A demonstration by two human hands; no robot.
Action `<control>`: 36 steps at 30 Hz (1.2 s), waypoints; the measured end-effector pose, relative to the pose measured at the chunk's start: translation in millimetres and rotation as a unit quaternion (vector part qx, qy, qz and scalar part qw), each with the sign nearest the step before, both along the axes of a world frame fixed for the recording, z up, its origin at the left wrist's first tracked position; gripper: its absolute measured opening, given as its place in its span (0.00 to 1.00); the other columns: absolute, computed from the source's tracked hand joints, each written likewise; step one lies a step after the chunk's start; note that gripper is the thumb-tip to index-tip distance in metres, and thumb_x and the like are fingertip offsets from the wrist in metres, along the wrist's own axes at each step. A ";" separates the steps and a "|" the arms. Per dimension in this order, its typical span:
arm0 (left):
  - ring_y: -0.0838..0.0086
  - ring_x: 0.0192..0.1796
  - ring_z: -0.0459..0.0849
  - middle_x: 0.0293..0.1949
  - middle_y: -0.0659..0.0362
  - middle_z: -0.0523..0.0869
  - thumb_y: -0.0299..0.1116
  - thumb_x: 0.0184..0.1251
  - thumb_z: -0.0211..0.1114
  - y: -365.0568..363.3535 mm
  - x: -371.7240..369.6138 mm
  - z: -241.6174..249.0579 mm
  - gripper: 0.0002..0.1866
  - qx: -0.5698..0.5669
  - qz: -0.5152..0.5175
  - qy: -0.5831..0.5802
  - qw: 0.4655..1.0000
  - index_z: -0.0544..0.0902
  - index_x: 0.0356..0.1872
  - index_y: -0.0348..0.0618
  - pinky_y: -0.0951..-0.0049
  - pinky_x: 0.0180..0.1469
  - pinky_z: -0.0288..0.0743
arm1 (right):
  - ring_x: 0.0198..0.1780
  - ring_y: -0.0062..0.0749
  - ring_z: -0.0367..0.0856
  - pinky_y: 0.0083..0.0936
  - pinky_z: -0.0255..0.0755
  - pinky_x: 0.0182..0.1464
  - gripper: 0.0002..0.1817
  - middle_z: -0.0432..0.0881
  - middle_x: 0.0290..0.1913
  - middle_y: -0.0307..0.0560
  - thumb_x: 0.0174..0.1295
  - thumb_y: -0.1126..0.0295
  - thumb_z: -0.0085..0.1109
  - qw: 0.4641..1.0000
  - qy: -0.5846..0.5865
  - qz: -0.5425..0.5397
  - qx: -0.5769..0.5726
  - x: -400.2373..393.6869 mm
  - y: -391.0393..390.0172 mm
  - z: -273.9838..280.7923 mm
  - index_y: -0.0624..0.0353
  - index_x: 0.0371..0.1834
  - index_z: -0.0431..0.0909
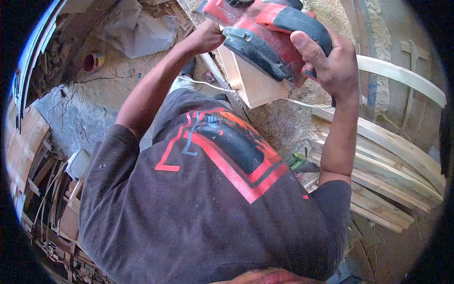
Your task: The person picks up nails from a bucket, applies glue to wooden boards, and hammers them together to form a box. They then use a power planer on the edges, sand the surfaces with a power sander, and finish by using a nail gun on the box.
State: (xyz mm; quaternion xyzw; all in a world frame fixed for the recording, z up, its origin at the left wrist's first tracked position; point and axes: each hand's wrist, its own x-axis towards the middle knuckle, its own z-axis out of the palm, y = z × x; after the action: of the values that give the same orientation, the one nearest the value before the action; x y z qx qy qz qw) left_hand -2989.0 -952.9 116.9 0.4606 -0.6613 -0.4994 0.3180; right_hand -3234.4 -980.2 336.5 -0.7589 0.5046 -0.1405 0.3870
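A red and black electric planer, specked with wood dust, lies over a pale wooden beam. My right hand is wrapped round the planer's rear handle, its thumb resting along the near side. At the planer's front left, my left hand is closed beside the beam, its fingers partly hidden; what they grip I cannot tell. The beam's near end points toward my body. A white cord runs close by that end.
Long sawn planks are stacked on the right, and a curved pale strip extends above them. A green and black tool lies near my right side. A small bucket and a plastic sheet are at the upper left. Wood scraps pile up at left.
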 end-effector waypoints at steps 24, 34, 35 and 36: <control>0.79 0.54 0.84 0.52 0.62 0.90 0.28 0.75 0.65 -17.8 -13.2 -75.2 0.15 -0.058 0.015 0.115 0.992 0.83 0.61 0.43 0.71 0.60 0.78 | 0.32 0.35 0.85 0.34 0.79 0.39 0.24 0.85 0.30 0.50 0.64 0.53 0.69 0.979 0.043 -0.197 0.036 -87.1 220.1 2.1 0.66 0.47 0.83; 0.75 0.49 0.86 0.49 0.57 0.91 0.26 0.70 0.68 -8.6 -11.7 -38.0 0.18 -0.091 0.036 0.072 0.993 0.83 0.60 0.42 0.69 0.56 0.80 | 0.32 0.38 0.87 0.35 0.79 0.38 0.23 0.86 0.30 0.52 0.65 0.52 0.70 0.976 0.023 -0.212 0.033 -34.8 177.7 2.6 0.64 0.44 0.83; 0.73 0.50 0.87 0.51 0.56 0.91 0.27 0.70 0.68 -8.8 -11.1 -38.1 0.19 -0.129 0.033 0.064 0.989 0.83 0.61 0.43 0.68 0.57 0.80 | 0.32 0.39 0.87 0.36 0.79 0.38 0.23 0.86 0.30 0.52 0.65 0.52 0.70 0.975 0.015 -0.218 0.034 -27.4 172.3 2.2 0.64 0.44 0.83; 0.72 0.52 0.87 0.52 0.55 0.90 0.28 0.70 0.69 -10.2 -9.9 -39.5 0.19 -0.167 0.031 0.055 0.984 0.83 0.61 0.43 0.67 0.57 0.80 | 0.32 0.39 0.87 0.36 0.79 0.39 0.23 0.86 0.30 0.53 0.65 0.52 0.69 0.976 0.015 -0.215 0.025 -20.0 165.5 1.5 0.64 0.44 0.83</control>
State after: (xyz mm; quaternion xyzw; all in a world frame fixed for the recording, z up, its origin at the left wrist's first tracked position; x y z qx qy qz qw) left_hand -2998.9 -963.0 77.4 0.3933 -0.7024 -0.3966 0.4413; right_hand -3254.3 -814.8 338.0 -0.6248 0.6650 -0.1957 0.3592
